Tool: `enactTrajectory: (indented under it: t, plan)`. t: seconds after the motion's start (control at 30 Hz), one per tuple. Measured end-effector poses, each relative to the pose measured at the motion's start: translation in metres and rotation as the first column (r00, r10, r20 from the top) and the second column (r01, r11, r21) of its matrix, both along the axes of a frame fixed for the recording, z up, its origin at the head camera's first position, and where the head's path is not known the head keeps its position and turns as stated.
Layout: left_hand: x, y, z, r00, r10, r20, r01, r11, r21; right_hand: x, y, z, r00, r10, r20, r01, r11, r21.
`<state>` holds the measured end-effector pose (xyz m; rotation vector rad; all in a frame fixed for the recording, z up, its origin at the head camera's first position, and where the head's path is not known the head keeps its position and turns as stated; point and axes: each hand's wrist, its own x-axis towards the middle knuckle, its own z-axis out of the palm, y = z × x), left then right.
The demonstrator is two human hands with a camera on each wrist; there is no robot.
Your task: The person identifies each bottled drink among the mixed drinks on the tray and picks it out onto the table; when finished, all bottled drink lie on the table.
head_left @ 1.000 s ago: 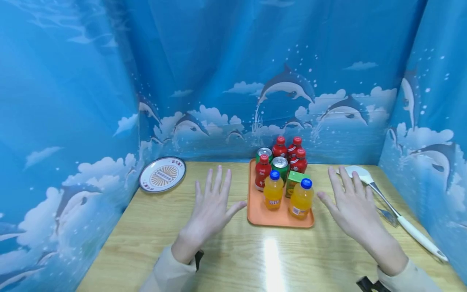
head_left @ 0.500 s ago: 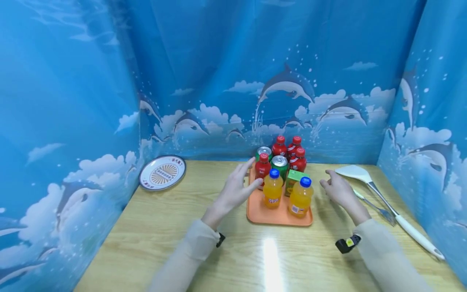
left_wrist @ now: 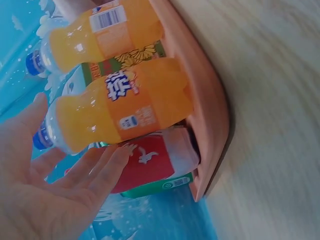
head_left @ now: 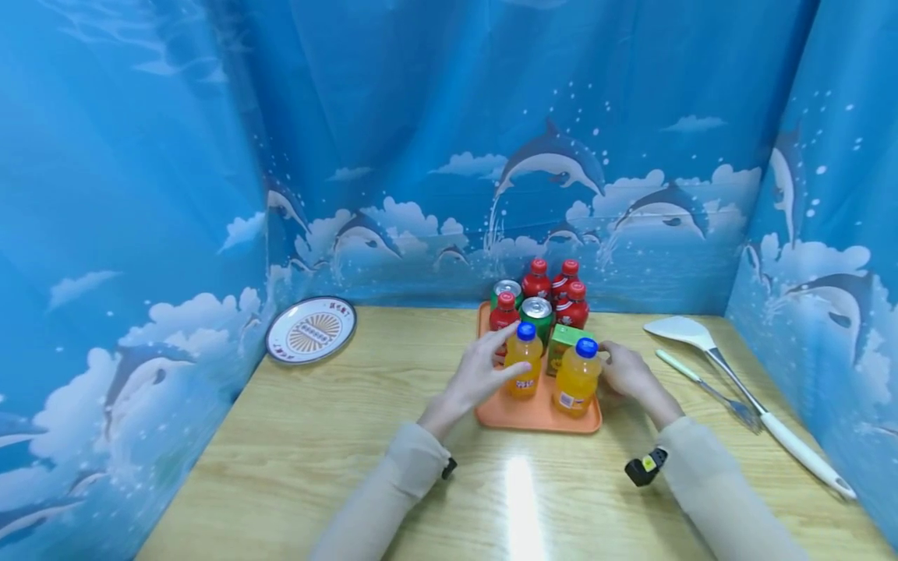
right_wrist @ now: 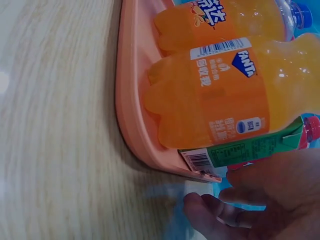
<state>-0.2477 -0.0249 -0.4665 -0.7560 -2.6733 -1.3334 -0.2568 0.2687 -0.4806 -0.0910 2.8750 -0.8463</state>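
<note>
Two orange soda bottles with blue caps stand at the front of an orange tray [head_left: 540,421]. My left hand [head_left: 471,382] is at the left bottle [head_left: 523,366], thumb on the near side and fingers on the far side. In the left wrist view the fingers [left_wrist: 107,167] are spread beside that bottle's upper part, and contact cannot be made out. My right hand [head_left: 631,378] is at the tray's right side, next to the right bottle [head_left: 577,382]. Its fingers [right_wrist: 220,212] bend loosely around nothing near the tray rim and a green juice carton [right_wrist: 255,147].
Behind the sodas stand several red bottles [head_left: 574,308] and two green cans [head_left: 536,315]. A white plate [head_left: 312,330] lies at the back left. A white-handled turner [head_left: 793,440] and a fork [head_left: 708,388] lie on the right. A blue dolphin curtain [head_left: 449,156] encloses the table.
Both hands have come inward from either side of the tray. The left now reaches around the left soda bottle, and the right has closed in on the right bottle. The tray's contents stand unchanged.
</note>
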Motion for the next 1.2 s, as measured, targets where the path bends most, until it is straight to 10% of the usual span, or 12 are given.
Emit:
enactTrajectory:
  t: [0.8, 1.2]
  plan:
    - [-0.003, 0.010, -0.009, 0.992, 0.123, 0.026, -0.124, 0.992, 0.036, -0.006, -0.010, -0.014, 0.987, -0.021, 0.160, 0.046, 0.986, -0.158]
    - [-0.001, 0.009, -0.002, 0.975, 0.099, 0.199, -0.139, 0.971, 0.196, -0.008, -0.007, -0.015, 0.980, -0.036, 0.197, 0.077, 0.975, -0.208]
